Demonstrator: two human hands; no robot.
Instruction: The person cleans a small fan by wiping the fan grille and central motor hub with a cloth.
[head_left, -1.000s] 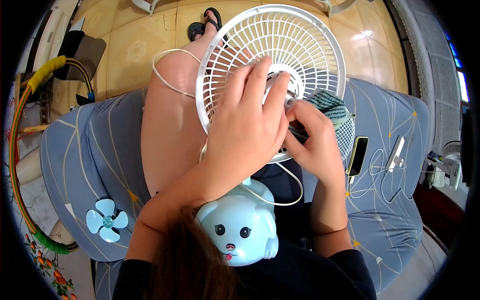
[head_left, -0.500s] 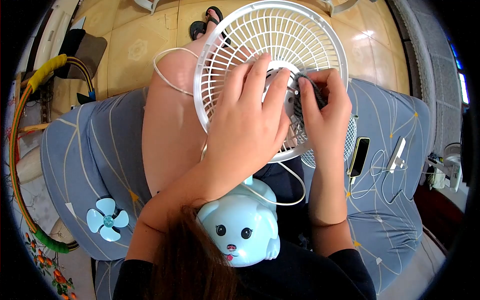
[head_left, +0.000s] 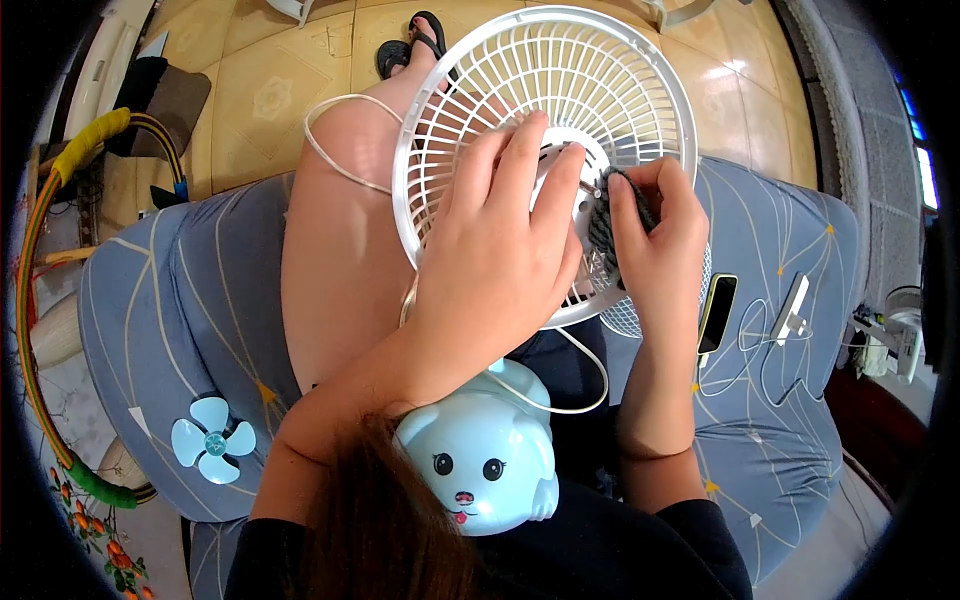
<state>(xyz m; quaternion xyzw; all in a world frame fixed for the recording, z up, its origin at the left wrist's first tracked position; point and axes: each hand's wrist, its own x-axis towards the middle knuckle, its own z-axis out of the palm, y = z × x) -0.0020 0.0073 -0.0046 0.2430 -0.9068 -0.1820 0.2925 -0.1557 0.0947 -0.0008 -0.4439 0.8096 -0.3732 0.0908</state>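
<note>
A white fan grille (head_left: 545, 15) with thin ribs is tilted above my lap, joined to a light blue fan base (head_left: 500, 480) shaped like a dog's head. My left hand (head_left: 500, 225) lies over the grille, its fingers stretched out toward the round hub; its palm side is hidden. My right hand (head_left: 665, 225) pinches a dark grey cloth (head_left: 607, 235) between thumb and fingers, against the right side of the hub. A white cord (head_left: 560, 408) loops between the grille and the base.
Light blue fan blades (head_left: 214, 440) lie on the grey patterned sofa (head_left: 140, 330) at left. At right are a mesh fan cover (head_left: 622, 318), a phone (head_left: 718, 315) and a white power strip (head_left: 792, 308). A striped hoop (head_left: 35, 330) stands at far left.
The right hand and the cloth have shifted slightly down and right along the hub's edge. The grille has moved a little with them; the left hand stays over it.
</note>
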